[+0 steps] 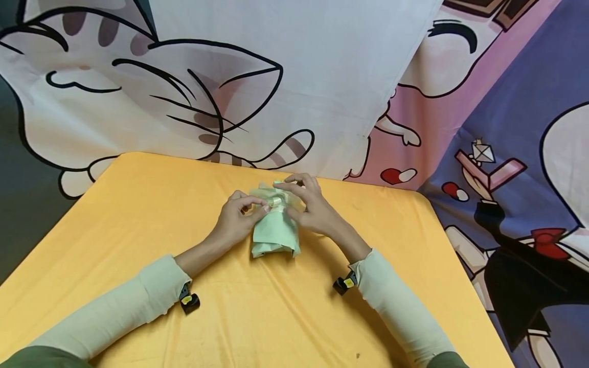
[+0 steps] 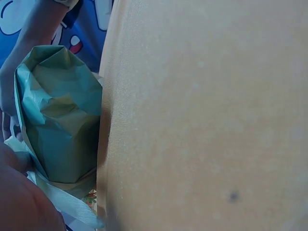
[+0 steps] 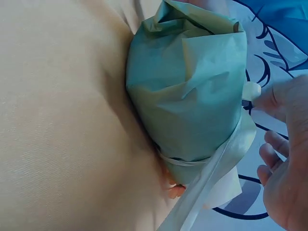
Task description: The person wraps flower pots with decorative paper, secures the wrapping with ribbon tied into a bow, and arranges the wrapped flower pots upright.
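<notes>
A small bouquet wrapped in pale green paper (image 1: 276, 236) lies on the yellow table, its folded end toward me. A whitish ribbon (image 3: 202, 185) circles its narrow part, with a strip trailing off. In the right wrist view, orange petals (image 3: 176, 191) peek out beyond the ribbon. My left hand (image 1: 235, 217) pinches the ribbon between thumb and forefinger at the bouquet's left side. On the opposite side, my right hand (image 1: 315, 207) has its fingers spread and bent loosely, thumb beside the wrap, forefinger over the far frilly end. The bouquet partly hides both sets of fingertips in the left wrist view.
The yellow cloth (image 1: 184, 204) over the table has soft creases. Behind it hangs a white cartoon cat backdrop (image 1: 322, 76); a blue and pink printed one (image 1: 506, 204) stands at the right. Small black cameras (image 1: 189, 302) are strapped to both wrists.
</notes>
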### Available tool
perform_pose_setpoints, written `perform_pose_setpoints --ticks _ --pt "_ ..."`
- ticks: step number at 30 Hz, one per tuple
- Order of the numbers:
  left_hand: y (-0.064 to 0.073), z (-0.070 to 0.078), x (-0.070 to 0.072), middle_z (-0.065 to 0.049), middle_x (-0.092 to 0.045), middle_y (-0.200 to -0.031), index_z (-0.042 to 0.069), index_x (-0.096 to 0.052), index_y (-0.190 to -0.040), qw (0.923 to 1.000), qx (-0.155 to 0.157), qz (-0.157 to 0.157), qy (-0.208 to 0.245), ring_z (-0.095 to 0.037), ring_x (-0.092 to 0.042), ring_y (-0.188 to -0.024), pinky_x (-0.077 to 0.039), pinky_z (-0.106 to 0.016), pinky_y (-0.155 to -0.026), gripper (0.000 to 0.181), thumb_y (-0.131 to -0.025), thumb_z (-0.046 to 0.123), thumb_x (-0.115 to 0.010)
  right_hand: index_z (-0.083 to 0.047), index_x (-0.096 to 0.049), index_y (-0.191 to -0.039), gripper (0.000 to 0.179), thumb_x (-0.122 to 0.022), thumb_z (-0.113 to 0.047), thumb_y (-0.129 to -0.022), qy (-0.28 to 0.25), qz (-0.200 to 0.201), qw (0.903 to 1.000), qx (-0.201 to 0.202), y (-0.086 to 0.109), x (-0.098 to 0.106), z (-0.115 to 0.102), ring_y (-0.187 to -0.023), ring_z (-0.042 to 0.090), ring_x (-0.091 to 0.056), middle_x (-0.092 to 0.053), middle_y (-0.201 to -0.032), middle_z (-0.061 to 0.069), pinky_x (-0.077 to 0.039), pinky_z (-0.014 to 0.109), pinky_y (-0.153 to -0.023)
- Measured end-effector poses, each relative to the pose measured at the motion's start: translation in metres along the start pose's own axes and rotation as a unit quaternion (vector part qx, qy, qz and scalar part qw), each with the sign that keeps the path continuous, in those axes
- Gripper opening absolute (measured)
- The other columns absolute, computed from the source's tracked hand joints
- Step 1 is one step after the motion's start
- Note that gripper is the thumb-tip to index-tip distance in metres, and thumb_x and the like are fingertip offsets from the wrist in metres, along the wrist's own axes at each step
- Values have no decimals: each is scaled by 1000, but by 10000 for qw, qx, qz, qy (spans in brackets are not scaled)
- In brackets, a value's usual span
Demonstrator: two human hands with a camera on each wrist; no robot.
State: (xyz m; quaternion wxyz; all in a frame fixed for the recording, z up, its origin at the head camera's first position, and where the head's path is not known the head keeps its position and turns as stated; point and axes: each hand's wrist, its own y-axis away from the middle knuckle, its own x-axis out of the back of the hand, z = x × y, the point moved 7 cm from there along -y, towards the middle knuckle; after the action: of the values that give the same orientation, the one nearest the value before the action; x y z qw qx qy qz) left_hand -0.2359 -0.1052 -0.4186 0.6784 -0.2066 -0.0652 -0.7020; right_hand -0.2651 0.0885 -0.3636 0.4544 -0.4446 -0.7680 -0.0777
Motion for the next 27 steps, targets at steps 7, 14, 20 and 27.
perform_pose_setpoints --ticks 7,14,20,27 --pt "0 1 1 -11 -51 -104 10 -86 -120 10000 -29 12 33 -25 -46 -99 -41 -39 -92 17 -108 22 -79 -28 -76 -146 44 -77 -37 -103 173 -179 9996 156 -5 -8 -7 -162 36 -29 -28 -185 3 -33 74 -125" --pt "-1 1 0 -9 -50 -102 11 -87 -118 10000 -46 26 53 -25 -45 -98 -41 -40 -91 18 -106 24 -82 -25 -82 -137 34 -76 -41 -108 491 -232 9984 170 -11 -12 -13 -161 35 -30 -24 -189 0 -34 68 -125" --pt "-2 0 1 -12 -57 -106 10 -88 -119 9999 -52 69 67 -26 -50 -101 -43 -39 -94 19 -106 23 -83 -17 -87 -118 18 -79 -30 -107 717 -94 9972 203 -11 -12 -15 -162 37 -33 -35 -185 7 -32 65 -127" --pt "-3 0 2 -10 -56 -101 9 -88 -117 10000 32 90 1 -26 -50 -99 -44 -39 -91 20 -105 25 -84 -11 -84 -104 15 -77 -24 -108 729 155 9972 -18 -7 -18 -15 -152 38 -46 -53 -173 13 -38 63 -123"
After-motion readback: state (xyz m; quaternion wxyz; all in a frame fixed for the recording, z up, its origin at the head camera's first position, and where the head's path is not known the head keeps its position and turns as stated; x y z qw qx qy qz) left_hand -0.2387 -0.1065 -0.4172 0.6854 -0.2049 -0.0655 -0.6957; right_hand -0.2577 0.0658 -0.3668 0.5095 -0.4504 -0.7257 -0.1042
